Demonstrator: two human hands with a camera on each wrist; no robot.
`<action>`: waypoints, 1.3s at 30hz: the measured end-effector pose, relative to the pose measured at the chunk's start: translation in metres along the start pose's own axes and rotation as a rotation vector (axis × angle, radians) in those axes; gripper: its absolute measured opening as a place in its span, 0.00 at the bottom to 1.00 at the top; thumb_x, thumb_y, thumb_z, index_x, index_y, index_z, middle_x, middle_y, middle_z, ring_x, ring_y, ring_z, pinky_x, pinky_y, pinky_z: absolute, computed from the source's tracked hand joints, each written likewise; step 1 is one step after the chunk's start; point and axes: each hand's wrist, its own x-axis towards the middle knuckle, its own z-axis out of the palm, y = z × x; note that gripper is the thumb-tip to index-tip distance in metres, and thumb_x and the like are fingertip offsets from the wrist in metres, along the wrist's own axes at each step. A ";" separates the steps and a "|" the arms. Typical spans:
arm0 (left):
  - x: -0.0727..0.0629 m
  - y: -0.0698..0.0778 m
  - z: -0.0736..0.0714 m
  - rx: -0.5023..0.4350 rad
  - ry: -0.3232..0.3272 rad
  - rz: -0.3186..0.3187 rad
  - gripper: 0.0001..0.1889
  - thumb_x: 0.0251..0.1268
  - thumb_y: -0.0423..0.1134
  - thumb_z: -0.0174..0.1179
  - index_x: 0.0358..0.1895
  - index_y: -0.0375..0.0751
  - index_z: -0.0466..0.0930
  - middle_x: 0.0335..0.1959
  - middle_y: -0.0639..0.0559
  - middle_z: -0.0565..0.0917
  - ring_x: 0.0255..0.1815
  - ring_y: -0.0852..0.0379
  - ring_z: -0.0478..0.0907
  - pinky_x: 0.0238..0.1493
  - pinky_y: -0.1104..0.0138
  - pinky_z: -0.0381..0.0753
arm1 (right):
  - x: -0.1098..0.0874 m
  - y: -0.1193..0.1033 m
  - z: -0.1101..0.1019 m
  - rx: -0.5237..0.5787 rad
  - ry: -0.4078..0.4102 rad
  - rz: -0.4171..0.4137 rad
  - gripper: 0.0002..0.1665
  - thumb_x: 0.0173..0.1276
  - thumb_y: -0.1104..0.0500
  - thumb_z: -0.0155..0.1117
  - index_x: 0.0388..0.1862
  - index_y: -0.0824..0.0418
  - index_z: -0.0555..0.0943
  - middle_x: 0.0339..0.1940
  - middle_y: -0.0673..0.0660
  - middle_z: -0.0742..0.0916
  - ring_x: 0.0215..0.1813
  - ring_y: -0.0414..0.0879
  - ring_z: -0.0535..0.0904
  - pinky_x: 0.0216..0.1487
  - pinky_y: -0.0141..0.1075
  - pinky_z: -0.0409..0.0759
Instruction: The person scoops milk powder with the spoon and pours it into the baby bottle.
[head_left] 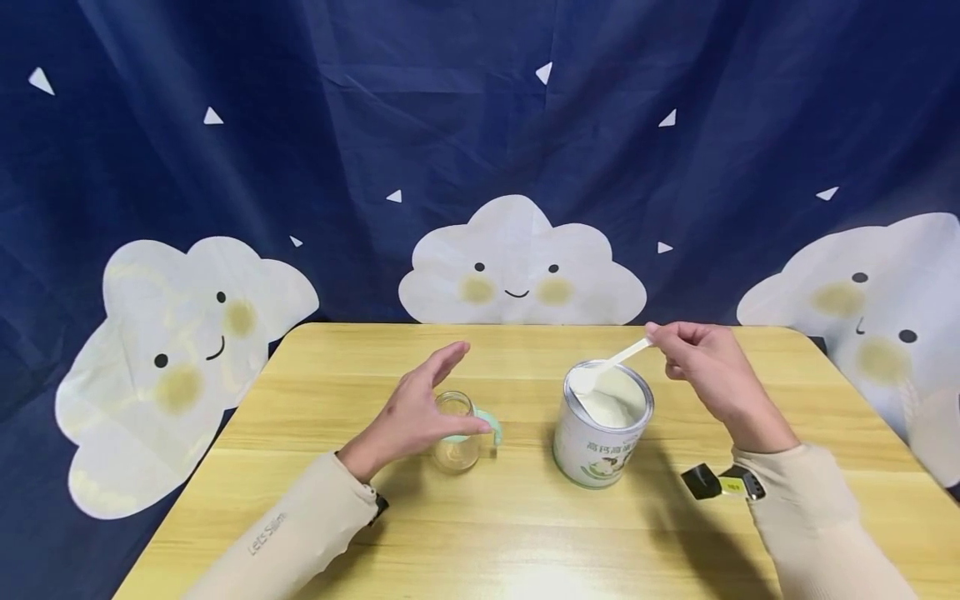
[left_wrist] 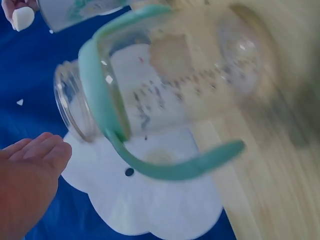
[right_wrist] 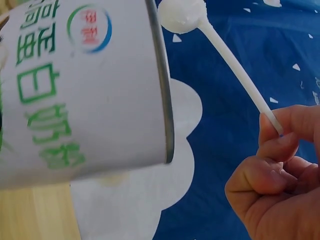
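My right hand (head_left: pixel 708 367) pinches the end of a white scoop's handle (head_left: pixel 627 353) between thumb and fingers. Its bowl is over the mouth of the white tin (head_left: pixel 573 446), which holds pale milk powder (head_left: pixel 606 411). In the right wrist view powder clings to the scoop's bowl (right_wrist: pixel 183 15), just above the rim. To the left, a clear baby bottle (head_left: pixel 457 457) stands upright without a lid, with mint-green handles (left_wrist: pixel 100 90) round its neck. My left hand (head_left: pixel 416 415) is beside it, thumb and fingers spread apart; whether it touches the bottle I cannot tell.
Both things stand on a light wooden table (head_left: pixel 480 533). Behind its far edge hangs a dark blue curtain (head_left: pixel 465 125) printed with smiling clouds and small white triangles. A black wrist device (head_left: pixel 723 483) sits at the right sleeve.
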 end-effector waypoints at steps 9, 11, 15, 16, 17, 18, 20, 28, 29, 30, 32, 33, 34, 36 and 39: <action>-0.013 -0.023 -0.013 0.043 -0.022 0.022 0.55 0.41 0.44 0.83 0.75 0.35 0.60 0.74 0.44 0.67 0.75 0.48 0.62 0.74 0.55 0.61 | 0.001 -0.008 0.020 0.070 -0.019 0.010 0.17 0.75 0.52 0.60 0.30 0.62 0.82 0.17 0.44 0.70 0.24 0.38 0.68 0.30 0.29 0.74; -0.015 -0.027 -0.015 0.041 -0.029 0.016 0.56 0.41 0.44 0.83 0.75 0.35 0.60 0.74 0.44 0.67 0.75 0.47 0.62 0.74 0.55 0.61 | 0.001 -0.010 0.025 0.078 -0.022 0.016 0.17 0.75 0.53 0.60 0.29 0.63 0.82 0.18 0.45 0.70 0.25 0.38 0.68 0.30 0.28 0.75; -0.018 -0.030 -0.018 0.031 -0.054 0.013 0.55 0.42 0.44 0.83 0.74 0.33 0.60 0.74 0.42 0.67 0.75 0.44 0.61 0.74 0.53 0.61 | 0.000 -0.016 0.034 0.116 -0.032 0.014 0.17 0.74 0.54 0.61 0.28 0.63 0.81 0.17 0.44 0.68 0.23 0.38 0.66 0.26 0.28 0.71; -0.019 -0.031 -0.019 0.031 -0.060 0.007 0.55 0.42 0.43 0.83 0.75 0.33 0.60 0.74 0.42 0.67 0.75 0.44 0.61 0.74 0.53 0.61 | 0.000 -0.017 0.037 0.134 -0.037 0.013 0.17 0.74 0.54 0.61 0.27 0.63 0.80 0.16 0.44 0.68 0.22 0.38 0.65 0.24 0.28 0.69; -0.019 -0.032 -0.019 0.030 -0.068 0.008 0.55 0.43 0.43 0.82 0.74 0.32 0.60 0.74 0.41 0.66 0.75 0.43 0.61 0.74 0.52 0.61 | -0.001 -0.019 0.039 0.150 -0.042 0.013 0.16 0.74 0.55 0.61 0.26 0.62 0.80 0.16 0.44 0.68 0.21 0.37 0.64 0.23 0.28 0.67; -0.020 -0.034 -0.019 0.028 -0.074 0.004 0.54 0.43 0.43 0.82 0.75 0.32 0.59 0.74 0.41 0.66 0.75 0.42 0.61 0.74 0.52 0.61 | -0.001 -0.021 0.042 0.161 -0.047 0.014 0.17 0.74 0.55 0.62 0.25 0.62 0.80 0.16 0.44 0.67 0.20 0.37 0.64 0.22 0.28 0.66; -0.021 -0.037 -0.018 0.028 -0.083 -0.002 0.54 0.43 0.43 0.82 0.75 0.33 0.59 0.74 0.41 0.66 0.74 0.42 0.62 0.73 0.51 0.62 | -0.001 -0.024 0.046 0.189 -0.053 0.018 0.17 0.74 0.56 0.62 0.24 0.61 0.79 0.16 0.44 0.67 0.19 0.37 0.62 0.21 0.28 0.64; -0.024 -0.047 -0.017 -0.004 -0.096 -0.015 0.53 0.44 0.39 0.82 0.74 0.32 0.60 0.73 0.39 0.67 0.74 0.41 0.62 0.73 0.51 0.62 | 0.001 -0.029 0.062 0.234 -0.078 0.026 0.19 0.72 0.59 0.63 0.19 0.62 0.75 0.16 0.46 0.69 0.20 0.37 0.61 0.20 0.27 0.62; -0.024 -0.048 -0.017 -0.008 -0.096 -0.016 0.53 0.44 0.38 0.82 0.74 0.32 0.60 0.73 0.39 0.67 0.74 0.41 0.62 0.73 0.51 0.62 | 0.001 -0.029 0.064 0.241 -0.084 0.029 0.19 0.72 0.59 0.63 0.19 0.62 0.75 0.16 0.46 0.69 0.20 0.37 0.61 0.20 0.27 0.62; -0.024 -0.049 -0.017 -0.012 -0.097 -0.018 0.52 0.44 0.38 0.82 0.74 0.31 0.60 0.73 0.39 0.67 0.74 0.41 0.63 0.73 0.51 0.61 | 0.001 -0.030 0.065 0.253 -0.090 0.031 0.19 0.73 0.59 0.62 0.19 0.61 0.76 0.16 0.47 0.69 0.19 0.36 0.61 0.20 0.26 0.61; -0.024 -0.050 -0.016 -0.018 -0.096 -0.024 0.52 0.44 0.37 0.82 0.73 0.31 0.61 0.72 0.39 0.68 0.73 0.41 0.63 0.73 0.51 0.61 | 0.002 -0.030 0.069 0.282 -0.106 0.031 0.18 0.73 0.60 0.62 0.20 0.63 0.76 0.16 0.47 0.69 0.19 0.37 0.60 0.20 0.26 0.60; -0.025 -0.051 -0.016 -0.022 -0.096 -0.024 0.51 0.43 0.36 0.82 0.73 0.31 0.61 0.72 0.39 0.68 0.73 0.40 0.64 0.73 0.50 0.62 | 0.002 -0.031 0.071 0.294 -0.111 0.030 0.18 0.73 0.61 0.61 0.20 0.63 0.76 0.16 0.48 0.69 0.19 0.37 0.60 0.20 0.26 0.60; -0.025 -0.052 -0.016 -0.026 -0.097 -0.022 0.51 0.43 0.36 0.82 0.73 0.31 0.62 0.72 0.38 0.69 0.73 0.40 0.64 0.73 0.50 0.62 | 0.002 -0.031 0.073 0.302 -0.115 0.031 0.18 0.73 0.61 0.61 0.21 0.63 0.77 0.16 0.48 0.69 0.19 0.37 0.60 0.21 0.26 0.59; -0.025 -0.053 -0.015 -0.043 -0.098 -0.019 0.50 0.44 0.35 0.81 0.72 0.30 0.63 0.71 0.37 0.69 0.72 0.40 0.65 0.73 0.50 0.62 | 0.002 -0.032 0.077 0.308 -0.122 0.034 0.18 0.73 0.60 0.61 0.21 0.64 0.76 0.16 0.48 0.69 0.19 0.37 0.60 0.21 0.27 0.59; -0.024 -0.055 -0.014 -0.072 -0.103 -0.013 0.48 0.43 0.33 0.81 0.71 0.30 0.64 0.70 0.36 0.71 0.71 0.41 0.67 0.72 0.49 0.64 | 0.002 -0.033 0.083 0.303 -0.126 0.044 0.18 0.73 0.59 0.62 0.22 0.64 0.76 0.16 0.48 0.69 0.19 0.37 0.60 0.21 0.27 0.58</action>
